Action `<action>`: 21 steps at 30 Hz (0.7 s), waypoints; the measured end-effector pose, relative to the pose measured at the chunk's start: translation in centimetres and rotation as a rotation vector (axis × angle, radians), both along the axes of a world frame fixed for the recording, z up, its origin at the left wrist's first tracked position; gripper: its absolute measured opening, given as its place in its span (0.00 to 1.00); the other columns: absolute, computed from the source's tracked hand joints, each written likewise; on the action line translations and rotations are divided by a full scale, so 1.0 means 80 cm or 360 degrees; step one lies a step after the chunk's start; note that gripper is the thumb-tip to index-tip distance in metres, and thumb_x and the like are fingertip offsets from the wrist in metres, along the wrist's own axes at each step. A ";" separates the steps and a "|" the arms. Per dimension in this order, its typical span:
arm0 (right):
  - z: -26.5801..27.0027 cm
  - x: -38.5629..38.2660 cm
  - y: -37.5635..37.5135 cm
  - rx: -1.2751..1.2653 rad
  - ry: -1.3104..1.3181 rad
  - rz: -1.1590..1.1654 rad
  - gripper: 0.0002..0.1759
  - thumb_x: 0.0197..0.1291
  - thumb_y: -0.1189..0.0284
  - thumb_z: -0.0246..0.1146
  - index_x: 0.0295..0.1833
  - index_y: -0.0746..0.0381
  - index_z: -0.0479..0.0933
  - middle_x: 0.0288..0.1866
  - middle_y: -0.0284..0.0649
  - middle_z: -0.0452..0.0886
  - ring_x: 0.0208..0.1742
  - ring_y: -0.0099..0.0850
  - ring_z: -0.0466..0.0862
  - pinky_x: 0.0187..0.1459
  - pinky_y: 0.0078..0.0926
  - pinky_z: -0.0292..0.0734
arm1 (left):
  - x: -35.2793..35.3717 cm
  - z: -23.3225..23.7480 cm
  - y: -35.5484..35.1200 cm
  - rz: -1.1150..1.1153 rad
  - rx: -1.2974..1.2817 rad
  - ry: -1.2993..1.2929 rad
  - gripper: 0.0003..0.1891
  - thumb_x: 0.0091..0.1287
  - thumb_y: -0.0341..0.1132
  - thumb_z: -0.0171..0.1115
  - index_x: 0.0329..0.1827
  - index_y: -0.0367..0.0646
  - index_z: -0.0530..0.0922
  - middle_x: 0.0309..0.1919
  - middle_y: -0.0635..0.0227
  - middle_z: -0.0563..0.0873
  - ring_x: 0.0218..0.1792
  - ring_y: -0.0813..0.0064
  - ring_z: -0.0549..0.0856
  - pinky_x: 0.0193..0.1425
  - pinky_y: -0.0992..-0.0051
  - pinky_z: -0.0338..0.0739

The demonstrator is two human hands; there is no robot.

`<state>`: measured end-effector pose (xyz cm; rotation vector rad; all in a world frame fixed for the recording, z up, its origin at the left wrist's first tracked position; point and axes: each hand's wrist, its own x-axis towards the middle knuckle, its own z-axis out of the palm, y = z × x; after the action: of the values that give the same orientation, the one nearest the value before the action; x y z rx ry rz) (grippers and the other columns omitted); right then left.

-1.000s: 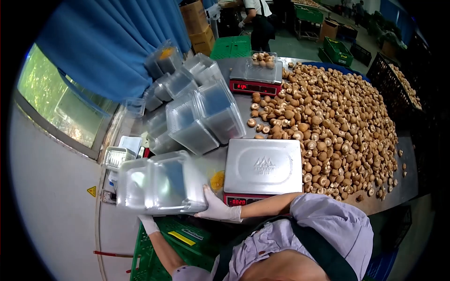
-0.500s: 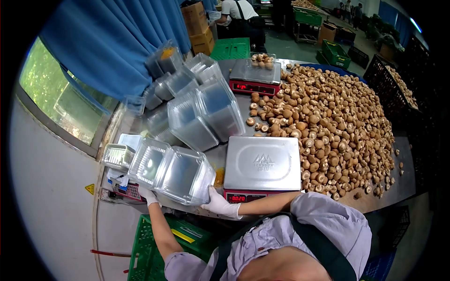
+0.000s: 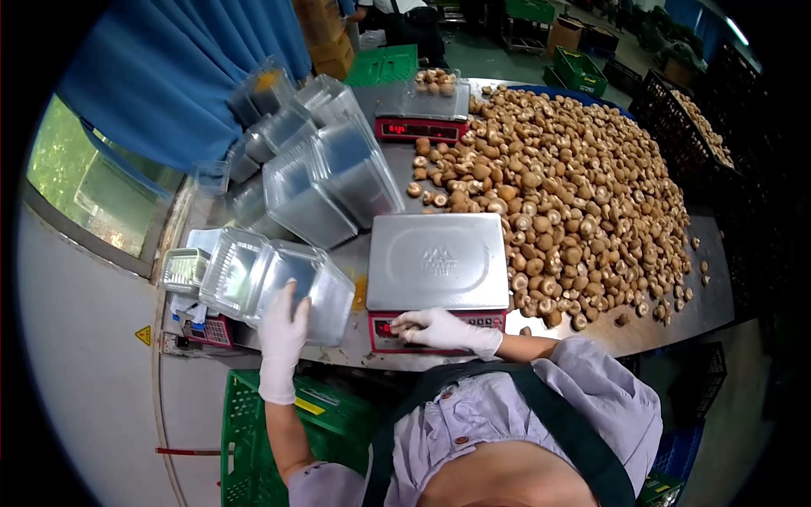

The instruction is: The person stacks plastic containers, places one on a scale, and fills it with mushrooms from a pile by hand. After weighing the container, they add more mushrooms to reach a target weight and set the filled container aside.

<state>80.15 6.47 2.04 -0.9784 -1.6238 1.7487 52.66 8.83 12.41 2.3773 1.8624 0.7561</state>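
Note:
My left hand [image 3: 284, 335], in a white glove, is raised over the front stack of clear plastic containers [image 3: 335, 297], its thumb and fingers apart. The stack lies tilted on the steel table, with hinged lids spread to the left. My right hand [image 3: 448, 332], gloved too, hovers at the red front panel of the nearer weighing scale [image 3: 436, 258]. Its fingers reach left across the lit display with nothing in them, partly covering the digits. Nothing lies on that scale's metal plate. To its right spreads a big heap of brown mushrooms [image 3: 583, 211].
A second scale [image 3: 422, 106] bears a clear tub of mushrooms [image 3: 436, 82]. More container stacks [image 3: 312, 190] stand at the back left by the blue curtain [image 3: 169, 76]. Below the table edge sits a green crate [image 3: 245, 422]. A person [image 3: 410, 25] is at the back.
Both hands have let go of the front container stack. My left hand has risen over it; my right hand has moved to the scale's panel. The whole view has shifted slightly.

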 end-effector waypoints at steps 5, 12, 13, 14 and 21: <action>-0.003 0.074 -0.026 -0.0052 -0.0070 -0.0280 0.15 0.63 0.73 0.57 0.54 0.67 0.75 0.43 0.37 0.83 0.44 0.22 0.80 0.50 0.20 0.75 | 0.032 -0.031 0.010 0.0360 -0.0038 0.0589 0.15 0.65 0.36 0.53 0.53 0.42 0.76 0.39 0.60 0.80 0.43 0.60 0.79 0.44 0.62 0.76; -0.009 0.154 -0.072 0.0096 -0.0283 -0.0606 0.15 0.61 0.72 0.58 0.53 0.65 0.77 0.40 0.40 0.85 0.41 0.23 0.83 0.45 0.20 0.77 | 0.045 -0.031 0.009 0.0425 -0.0070 0.0637 0.08 0.63 0.37 0.54 0.42 0.47 0.77 0.36 0.63 0.81 0.40 0.60 0.82 0.42 0.60 0.77; -0.013 0.162 -0.075 0.0006 -0.0240 -0.0608 0.15 0.61 0.72 0.58 0.53 0.66 0.77 0.40 0.40 0.85 0.41 0.23 0.83 0.45 0.20 0.77 | 0.051 -0.030 0.007 0.0465 -0.0041 0.0649 0.08 0.62 0.37 0.55 0.41 0.47 0.77 0.35 0.63 0.80 0.39 0.60 0.81 0.41 0.60 0.77; -0.017 0.171 -0.080 -0.0082 -0.0203 -0.0615 0.16 0.61 0.72 0.57 0.53 0.66 0.77 0.41 0.40 0.85 0.41 0.23 0.83 0.46 0.20 0.77 | 0.054 -0.031 0.006 0.0499 -0.0008 0.0659 0.07 0.61 0.37 0.56 0.39 0.47 0.77 0.34 0.63 0.80 0.39 0.60 0.81 0.40 0.61 0.77; -0.021 0.197 -0.089 -0.0140 -0.0502 -0.0491 0.16 0.60 0.71 0.60 0.53 0.65 0.78 0.40 0.42 0.85 0.40 0.25 0.83 0.46 0.21 0.76 | 0.057 -0.056 0.007 0.0637 0.0238 0.0637 0.04 0.59 0.33 0.56 0.35 0.47 0.77 0.31 0.66 0.79 0.38 0.63 0.80 0.39 0.64 0.77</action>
<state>95.88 -0.67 0.35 -1.5215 -1.4869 1.5224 57.18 9.40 7.90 2.4108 2.5796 0.4690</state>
